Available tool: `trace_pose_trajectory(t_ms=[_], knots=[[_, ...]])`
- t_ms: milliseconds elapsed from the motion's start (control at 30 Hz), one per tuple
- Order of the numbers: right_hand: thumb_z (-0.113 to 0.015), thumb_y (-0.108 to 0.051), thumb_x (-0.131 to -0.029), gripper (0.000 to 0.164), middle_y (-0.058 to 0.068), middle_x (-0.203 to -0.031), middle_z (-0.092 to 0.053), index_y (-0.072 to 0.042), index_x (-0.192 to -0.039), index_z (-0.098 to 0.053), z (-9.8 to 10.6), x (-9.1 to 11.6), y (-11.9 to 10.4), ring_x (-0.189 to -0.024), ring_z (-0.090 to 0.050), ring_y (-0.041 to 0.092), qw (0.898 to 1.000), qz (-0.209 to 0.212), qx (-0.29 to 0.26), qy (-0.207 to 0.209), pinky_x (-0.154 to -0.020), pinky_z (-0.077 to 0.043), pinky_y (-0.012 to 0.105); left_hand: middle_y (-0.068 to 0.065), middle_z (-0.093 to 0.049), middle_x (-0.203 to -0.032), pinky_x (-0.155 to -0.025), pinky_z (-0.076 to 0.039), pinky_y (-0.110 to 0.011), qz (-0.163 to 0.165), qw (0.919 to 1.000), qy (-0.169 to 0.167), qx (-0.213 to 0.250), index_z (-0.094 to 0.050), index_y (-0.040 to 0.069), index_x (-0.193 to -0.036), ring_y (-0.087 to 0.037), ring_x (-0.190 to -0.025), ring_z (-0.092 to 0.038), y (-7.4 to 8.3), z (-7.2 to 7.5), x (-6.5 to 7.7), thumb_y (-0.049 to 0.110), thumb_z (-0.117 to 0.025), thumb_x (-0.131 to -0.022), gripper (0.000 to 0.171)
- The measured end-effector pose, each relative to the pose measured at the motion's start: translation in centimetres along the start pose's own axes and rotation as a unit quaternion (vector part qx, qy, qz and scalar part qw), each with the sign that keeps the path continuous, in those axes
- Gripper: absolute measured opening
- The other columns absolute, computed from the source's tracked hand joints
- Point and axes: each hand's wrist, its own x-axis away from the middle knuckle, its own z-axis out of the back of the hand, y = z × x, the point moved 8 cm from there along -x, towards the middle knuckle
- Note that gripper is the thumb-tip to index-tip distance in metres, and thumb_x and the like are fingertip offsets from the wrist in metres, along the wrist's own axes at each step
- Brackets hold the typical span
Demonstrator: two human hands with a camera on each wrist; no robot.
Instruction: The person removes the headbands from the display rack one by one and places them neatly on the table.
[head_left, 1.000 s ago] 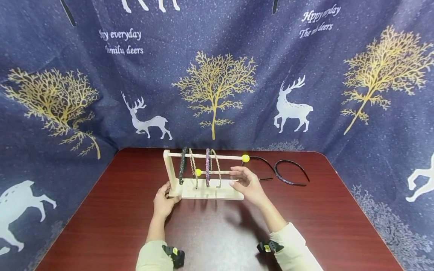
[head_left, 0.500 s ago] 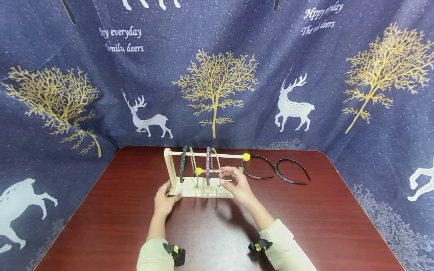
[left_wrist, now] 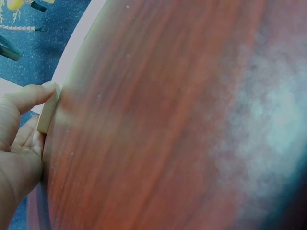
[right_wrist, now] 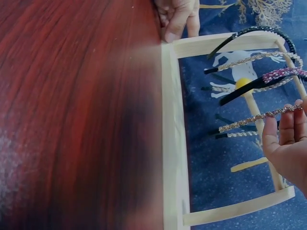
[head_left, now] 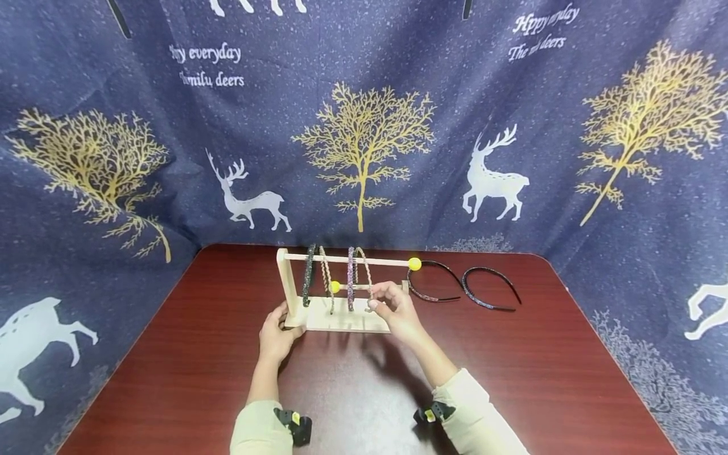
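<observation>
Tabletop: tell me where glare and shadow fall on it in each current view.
Head view: whitish glare at the front middle of the tabletop, a soft shadow left of the right forearm; left wrist view: bluish-white glare at right, washing out the grain, and a dark lower-right corner; right wrist view: pale sheen at the left edge, a blurry dark patch left of the wooden rack.
</observation>
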Motion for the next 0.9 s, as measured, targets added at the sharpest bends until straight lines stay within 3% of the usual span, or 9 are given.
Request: trace_pose_trajectory(t_ms=[300, 567, 900], knots=[[-0.054, 0.017, -0.083, 0.018, 0.026, -0.087, -0.057, 0.017, -0.100, -0.050, 1.1, -0.5, 0.1, -0.080, -0.058, 0.015, 0.998, 0.031, -0.040, 0.033, -0.075, -0.051, 0.027, -0.023, -0.049, -0.124, -0.099, -0.040, -0.043, -0.004, 1.0000, 0.001, -0.007, -0.046, -0.003, -0.133, -0.035, -0.115, -0.047, 0.2, 0.1, 0.0, -0.005, -0.075, -0.068, 0.071], [-0.056, 0.012, -0.084, 0.018, 0.024, -0.086, -0.056, 0.017, -0.100, -0.050, 2.0, -0.4, -1.1, -0.081, -0.062, 0.016, 0.995, 0.057, -0.070, 0.041, -0.077, -0.054, 0.032, -0.024, -0.048, -0.126, -0.098, -0.040, -0.043, -0.003, 1.0000, 0.002, -0.009, -0.045, -0.002, -0.134, -0.036, -0.115, -0.047, 0.1, 0.2, 0.0, -0.005, -0.076, -0.068, 0.072], [-0.051, 0.017, -0.084, 0.017, 0.004, -0.087, -0.060, 0.017, -0.099, -0.046, 3.3, 0.1, -2.8, -0.082, -0.061, 0.014, 0.989, 0.105, -0.095, 0.046, -0.075, -0.052, 0.025, -0.023, -0.048, -0.125, -0.099, -0.040, -0.043, -0.011, 0.9999, 0.001, -0.012, -0.045, -0.003, -0.134, -0.034, -0.116, -0.047, 0.0, 0.0, -0.2, -0.005, -0.075, -0.068, 0.072]])
